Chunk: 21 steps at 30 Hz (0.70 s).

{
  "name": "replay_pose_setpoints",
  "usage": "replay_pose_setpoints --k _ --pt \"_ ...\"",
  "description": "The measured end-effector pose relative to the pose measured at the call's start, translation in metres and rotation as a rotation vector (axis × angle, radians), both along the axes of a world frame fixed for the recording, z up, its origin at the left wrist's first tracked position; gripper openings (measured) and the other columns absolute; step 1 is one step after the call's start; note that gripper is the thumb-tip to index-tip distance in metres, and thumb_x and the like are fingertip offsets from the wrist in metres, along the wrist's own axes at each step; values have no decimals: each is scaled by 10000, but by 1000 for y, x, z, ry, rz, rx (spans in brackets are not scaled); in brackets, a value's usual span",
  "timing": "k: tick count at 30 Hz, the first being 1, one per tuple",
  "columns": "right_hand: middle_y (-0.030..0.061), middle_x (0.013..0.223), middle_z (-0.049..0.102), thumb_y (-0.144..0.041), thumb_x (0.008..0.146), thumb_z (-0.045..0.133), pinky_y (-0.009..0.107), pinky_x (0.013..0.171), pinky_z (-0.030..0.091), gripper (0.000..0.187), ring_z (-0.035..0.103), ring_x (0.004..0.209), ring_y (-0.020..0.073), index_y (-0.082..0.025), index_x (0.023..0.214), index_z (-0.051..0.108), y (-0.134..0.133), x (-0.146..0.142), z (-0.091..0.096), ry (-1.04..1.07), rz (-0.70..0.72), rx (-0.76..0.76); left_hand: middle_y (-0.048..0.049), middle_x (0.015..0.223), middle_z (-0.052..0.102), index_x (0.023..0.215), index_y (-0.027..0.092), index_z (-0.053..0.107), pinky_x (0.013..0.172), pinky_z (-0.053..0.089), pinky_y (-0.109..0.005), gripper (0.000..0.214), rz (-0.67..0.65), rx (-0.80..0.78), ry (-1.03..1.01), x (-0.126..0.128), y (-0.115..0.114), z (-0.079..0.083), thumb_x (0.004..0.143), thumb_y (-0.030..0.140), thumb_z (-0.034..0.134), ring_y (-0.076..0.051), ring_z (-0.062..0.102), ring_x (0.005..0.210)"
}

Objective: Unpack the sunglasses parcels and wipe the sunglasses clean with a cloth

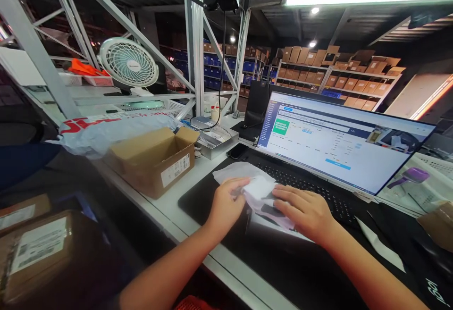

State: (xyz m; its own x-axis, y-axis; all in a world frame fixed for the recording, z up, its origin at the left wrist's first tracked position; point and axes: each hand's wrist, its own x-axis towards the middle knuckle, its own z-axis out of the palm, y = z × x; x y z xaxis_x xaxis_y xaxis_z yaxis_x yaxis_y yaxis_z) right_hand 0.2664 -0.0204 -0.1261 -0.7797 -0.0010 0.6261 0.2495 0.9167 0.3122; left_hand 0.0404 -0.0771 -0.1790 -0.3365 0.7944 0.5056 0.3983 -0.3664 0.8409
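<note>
1. Closest to the lens are two bare forearms coming up from the bottom edge and meeting at centre frame over a black desk mat (pixel 212 196).
2. The white packet (pixel 259 188) sits right between the hands, flat on the mat, just in front of the keyboard (pixel 318 192). Its long axis runs roughly from centre-left down toward lower right.
3. The left hand (pixel 226 206) is at the packet's left end, thumb and fingertips closed in a pinch on that edge.
4. The right hand (pixel 304 211) lies on top of the right end, fingers side by side and pretty flat. Its thumb is hidden underneath, so I can't tell if it's actually gripping or just pressing down.
5. Both hands are touching it, so neither is really "nearer".
6. The packet looks like thin, crinkly, soft plastic film with something dark and flattish showing near the right fingers.
7. Around it:
   - A wide glossy monitor (pixel 339 140) sits right of centre.
   - An open cardboard box (pixel 152 159) with a stiff matte surface is left of centre.
   - A slack grey poly bag (pixel 106 133) lies behind the box.
   - A round caged fan (pixel 128 63) stands upper left.
</note>
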Motion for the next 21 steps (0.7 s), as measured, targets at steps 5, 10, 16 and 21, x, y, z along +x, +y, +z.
replay_pose_setpoints --k 5,10,16,21 --pt "96 1040 786 -90 869 537 272 703 605 258 767 898 207 -203 1040 694 -5 -11 11 232 -242 66 -58 1194 727 1115 201 753 941 560 -355 522 -184 -141 -118 8 3 12 679 -28 578 -247 647 1162" --pt "124 1111 766 -78 839 629 345 894 581 263 726 1064 254 -205 1067 662 -8 -11 9 182 -110 223 -60 1111 750 1095 180 753 697 567 -258 514 -338 -303 -346 -4 6 37 627 28 606 -239 687 1012" --pt "45 972 779 -175 819 611 275 663 561 211 744 805 192 -218 1024 626 -1 -14 37 -111 -36 -412 -67 1008 755 1024 163 769 605 518 -224 433 -455 -400 -256 -25 7 58 625 77 626 -149 665 742" --pt "35 907 764 -266 791 654 301 613 513 331 718 739 231 -225 1118 622 9 -33 55 190 -474 -532 -118 1265 622 1142 179 642 530 532 -203 572 -465 -299 -227 -25 4 64 581 64 627 -245 613 1032"
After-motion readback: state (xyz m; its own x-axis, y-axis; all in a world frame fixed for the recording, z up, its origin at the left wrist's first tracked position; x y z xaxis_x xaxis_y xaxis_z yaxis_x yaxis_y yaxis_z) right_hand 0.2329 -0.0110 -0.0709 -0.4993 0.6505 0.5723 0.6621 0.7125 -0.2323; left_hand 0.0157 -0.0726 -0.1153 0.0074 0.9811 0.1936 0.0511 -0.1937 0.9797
